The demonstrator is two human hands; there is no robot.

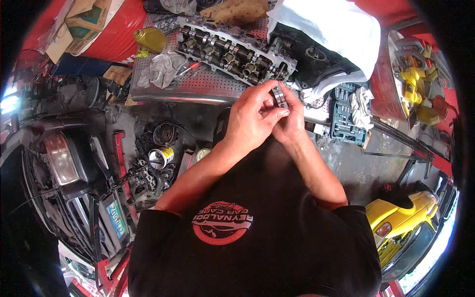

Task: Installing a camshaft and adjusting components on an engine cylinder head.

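Note:
Both hands meet just in front of the bench edge, closed on a small shiny metal part [279, 97] with a curved, stepped side. Its exact kind is hard to make out, since fingers cover much of it. My left hand [251, 118] wraps it from the left, thumb stretched across below it. From the right, my right hand [292, 119] grips the same part with bent fingers. Just beyond the hands lies an engine cylinder head [225, 55] with its camshafts exposed, resting on a perforated metal bench top [198, 89].
Left on the bench are a yellow bottle [151, 39], a grey rag [162, 69] and red-handled pliers [192, 66]. At right sit a dark engine cover [316, 62], a white sheet [336, 24] and a socket set case [346, 123]. A car front [74, 173] stands left.

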